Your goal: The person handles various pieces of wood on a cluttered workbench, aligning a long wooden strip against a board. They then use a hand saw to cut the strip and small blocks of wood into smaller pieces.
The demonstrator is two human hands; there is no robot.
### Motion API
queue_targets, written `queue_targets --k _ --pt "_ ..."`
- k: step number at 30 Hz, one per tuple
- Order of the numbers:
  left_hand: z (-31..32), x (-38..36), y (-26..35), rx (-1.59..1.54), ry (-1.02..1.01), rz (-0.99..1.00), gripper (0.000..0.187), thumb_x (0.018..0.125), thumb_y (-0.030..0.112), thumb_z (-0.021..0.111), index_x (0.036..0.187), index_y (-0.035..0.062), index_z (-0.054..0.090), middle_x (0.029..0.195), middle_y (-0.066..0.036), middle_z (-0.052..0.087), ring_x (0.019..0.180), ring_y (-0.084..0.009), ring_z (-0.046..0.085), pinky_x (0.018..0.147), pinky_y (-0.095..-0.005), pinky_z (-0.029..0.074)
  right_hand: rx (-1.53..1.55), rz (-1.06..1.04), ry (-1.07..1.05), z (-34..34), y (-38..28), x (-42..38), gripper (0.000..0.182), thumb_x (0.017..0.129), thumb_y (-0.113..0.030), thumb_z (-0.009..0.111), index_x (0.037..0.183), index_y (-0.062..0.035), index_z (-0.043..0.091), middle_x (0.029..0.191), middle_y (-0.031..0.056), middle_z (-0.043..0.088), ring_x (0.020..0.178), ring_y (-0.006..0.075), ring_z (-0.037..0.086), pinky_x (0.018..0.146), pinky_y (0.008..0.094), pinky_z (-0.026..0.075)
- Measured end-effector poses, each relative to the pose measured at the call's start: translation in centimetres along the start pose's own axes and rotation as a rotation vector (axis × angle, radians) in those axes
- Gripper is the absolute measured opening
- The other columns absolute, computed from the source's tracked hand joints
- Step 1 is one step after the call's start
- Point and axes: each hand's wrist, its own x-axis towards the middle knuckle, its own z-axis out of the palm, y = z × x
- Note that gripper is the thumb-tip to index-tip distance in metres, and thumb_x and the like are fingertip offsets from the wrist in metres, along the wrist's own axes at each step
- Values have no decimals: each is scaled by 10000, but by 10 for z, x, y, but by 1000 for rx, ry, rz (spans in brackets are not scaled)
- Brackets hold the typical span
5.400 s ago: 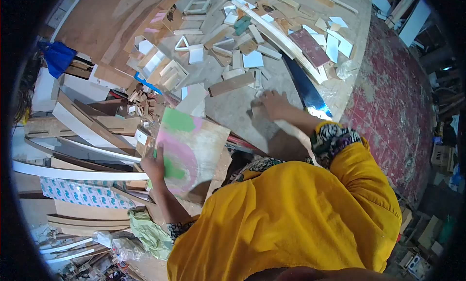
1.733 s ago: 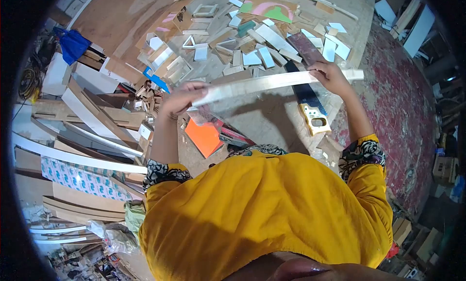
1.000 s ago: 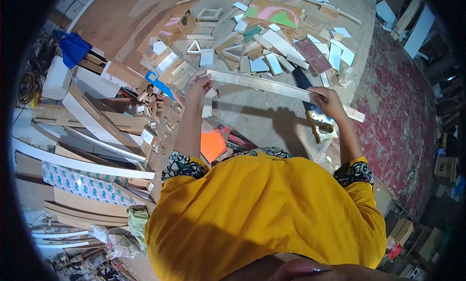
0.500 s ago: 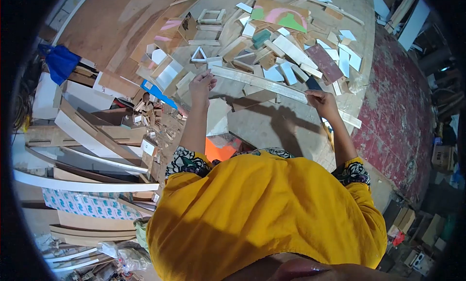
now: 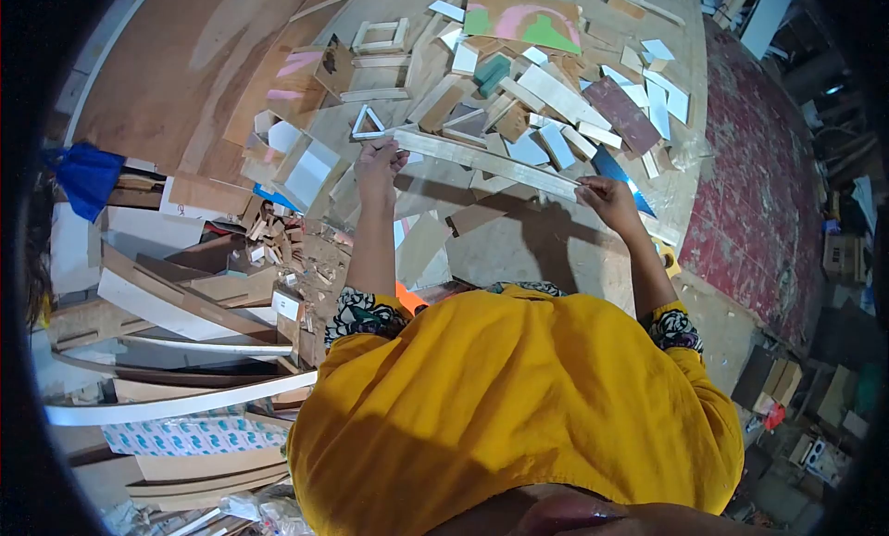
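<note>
A long, narrow wooden strip is stretched between my two hands over the work table. My left hand pinches its left end, close to a small white triangular frame. Farther along, the fingers of my right hand are closed on the strip toward the right. A blue, shiny triangular piece lies just beyond the right hand. Below the strip, a shadow of hand and strip falls on the table top.
Many wood offcuts cover the table, with a green block and a painted board among them. Curved boards are stacked at left, beside a blue cloth. A worn red floor lies to the right.
The view has turned slightly, so the table things at left sit farther left in it. Both hands keep hold of the strip, and more of the blue piece shows by the right hand.
</note>
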Motion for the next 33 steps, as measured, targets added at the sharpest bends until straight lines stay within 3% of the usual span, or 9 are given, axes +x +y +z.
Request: queue_targets --k 3,4,6,14,21,23,24,28,33 --pt "0 8 0 -57 17 20 179 805 43 597 975 12 547 806 -63 599 650 -143 587 596 -237 489 -23 -22 2 0 9 14 212 841 -121 620 980 39 629 816 65 651 734 93 582 681 240 470" --pt "0 9 1 -66 6 2 188 805 45 595 984 13 546 807 -63 599 653 -140 586 600 -236 489 -24 -21 -1 -1 10 18 212 841 -121 620 980 39 629 816 65 651 734 93 582 681 240 470" --pt "-1 12 2 -77 -1 -18 197 805 47 592 994 13 546 807 -63 598 655 -137 586 604 -236 489 5 -92 54 -3 12 25 228 800 -210 638 930 -26 672 841 160 655 732 249 645 650 314 486" --pt "0 18 1 44 -71 -111 335 818 83 586 1131 -14 516 829 -75 608 650 -126 584 579 -220 483 -79 -110 55 -13 9 46 226 795 -214 645 925 -30 673 831 164 650 720 259 642 635 311 482" --pt "9 41 -5 309 -73 -159 294 827 115 579 1091 -12 563 815 -58 614 649 -103 582 545 -213 482 -102 -109 98 -9 20 42 217 801 -223 631 926 -53 677 796 147 656 681 239 639 625 311 477" --pt "11 61 -6 562 4 125 258 820 124 586 1048 4 606 807 -37 617 654 -82 571 535 -215 479 -69 46 192 -8 26 44 211 804 -226 626 923 -61 680 768 135 660 671 232 641 621 309 475" --pt "6 76 -7 665 -20 138 293 838 117 541 1111 14 574 878 -35 603 741 -99 568 621 -235 474 -96 64 215 -10 17 46 226 804 -242 625 925 -59 681 749 123 663 667 217 643 616 306 475" --pt "-3 111 -9 578 67 232 279 838 105 549 1100 12 576 892 -39 595 738 -95 561 617 -234 471 29 6 236 -4 5 72 246 804 -259 627 931 -55 679 748 116 665 663 204 644 609 300 475" --pt "-18 124 -3 225 280 156 288 833 90 580 1099 -17 558 885 -62 591 733 -120 568 615 -222 468 -161 43 181 8 -34 124 282 787 -320 636 921 -76 688 759 134 661 667 230 646 621 310 481"
